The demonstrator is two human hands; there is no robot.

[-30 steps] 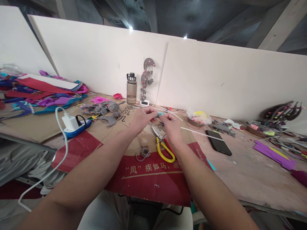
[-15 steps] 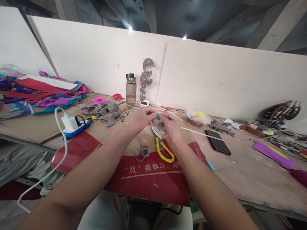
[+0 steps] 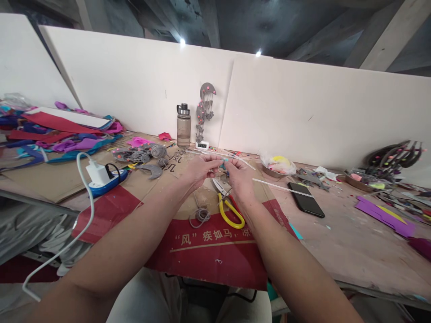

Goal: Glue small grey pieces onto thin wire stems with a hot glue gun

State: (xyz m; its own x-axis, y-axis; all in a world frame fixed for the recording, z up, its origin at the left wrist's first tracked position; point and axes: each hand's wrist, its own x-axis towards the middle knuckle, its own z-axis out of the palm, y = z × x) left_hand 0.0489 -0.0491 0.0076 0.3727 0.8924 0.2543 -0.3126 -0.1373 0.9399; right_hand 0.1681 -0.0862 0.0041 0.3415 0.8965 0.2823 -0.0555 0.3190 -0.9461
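Between the fingertips of both hands is a small turquoise piece, too small to make out fully. My left hand pinches it from the left, and my right hand pinches it from the right. Just below the hands lie scissors with yellow and red handles, their blades pointing away from me. A loose coil of grey cord rests to their left on the red and brown cardboard. Past the left hand sit a grey felt crescent and a ball of grey yarn.
A water bottle and a small digital clock stand by the white panel. Rightward are a black phone, a bowl and purple felt. A blue power strip and felt scraps lie left.
Both hands stay together at the turquoise piece. My left fingers have shifted slightly, and the piece sits a little further right. The other things stay where they were.
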